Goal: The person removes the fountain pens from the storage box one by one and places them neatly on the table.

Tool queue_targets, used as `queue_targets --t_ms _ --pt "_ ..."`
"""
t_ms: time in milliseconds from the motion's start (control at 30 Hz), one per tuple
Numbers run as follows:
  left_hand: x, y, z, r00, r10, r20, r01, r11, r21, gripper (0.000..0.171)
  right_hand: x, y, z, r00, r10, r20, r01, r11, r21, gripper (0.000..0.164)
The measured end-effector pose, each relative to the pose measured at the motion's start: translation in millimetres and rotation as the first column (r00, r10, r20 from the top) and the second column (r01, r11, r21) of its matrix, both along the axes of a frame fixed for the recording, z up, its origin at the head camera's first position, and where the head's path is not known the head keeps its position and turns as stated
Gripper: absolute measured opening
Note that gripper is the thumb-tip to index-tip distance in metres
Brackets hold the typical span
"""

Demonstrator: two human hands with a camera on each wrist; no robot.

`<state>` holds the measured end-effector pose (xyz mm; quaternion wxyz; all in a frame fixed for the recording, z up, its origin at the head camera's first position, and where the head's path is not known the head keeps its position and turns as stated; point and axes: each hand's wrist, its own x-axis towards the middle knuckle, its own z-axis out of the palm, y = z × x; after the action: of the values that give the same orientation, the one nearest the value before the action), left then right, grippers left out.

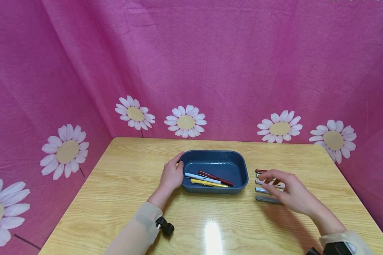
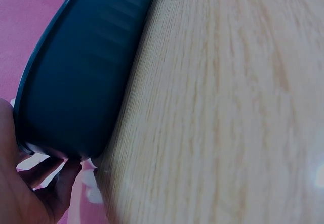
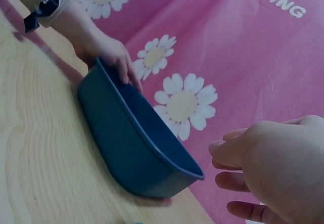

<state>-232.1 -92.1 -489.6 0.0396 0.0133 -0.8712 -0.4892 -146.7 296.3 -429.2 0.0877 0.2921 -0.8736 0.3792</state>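
Note:
A dark blue rectangular tray (image 1: 215, 190) sits on the table. My left hand (image 1: 173, 174) holds its left end, thumb at the rim and fingers against the outer wall, as the left wrist view also shows. Inside the tray lie a dark red pen (image 1: 215, 178), a light blue pen (image 1: 202, 178) and a yellow pen (image 1: 207, 183). My right hand (image 1: 290, 191) hovers over a row of several pens right of the tray, fingers loosely bent and nothing held. A grey pen (image 1: 266, 199) is nearest me and a dark red one (image 1: 259, 171) farthest; the hand partly hides the row.
The wooden table (image 1: 124, 184) reaches back to a pink cloth (image 1: 210, 71) printed with white daisies, which also hangs along both sides. Each wrist carries a small black camera (image 1: 166, 227).

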Motion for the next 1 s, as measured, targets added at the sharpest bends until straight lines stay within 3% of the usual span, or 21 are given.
queue_targets --t_ms 467,667,1000 --pt "-0.8 0.0 -1.3 1.000 0.003 0.008 -0.003 1.000 0.002 0.045 -9.9 -18.5 8.7 0.999 0.046 -0.008 -0.046 0.999 -0.016 0.030" --pt "-0.4 0.4 -0.7 1.000 0.005 0.009 -0.005 1.000 -0.002 0.045 -17.2 -27.5 8.9 0.998 0.033 0.056 -0.032 0.999 -0.022 0.027" --pt "-0.2 0.6 -0.4 1.000 0.009 0.012 -0.009 1.000 0.001 0.045 -31.6 -44.3 5.8 0.994 0.057 0.094 -0.053 0.998 -0.042 0.027"
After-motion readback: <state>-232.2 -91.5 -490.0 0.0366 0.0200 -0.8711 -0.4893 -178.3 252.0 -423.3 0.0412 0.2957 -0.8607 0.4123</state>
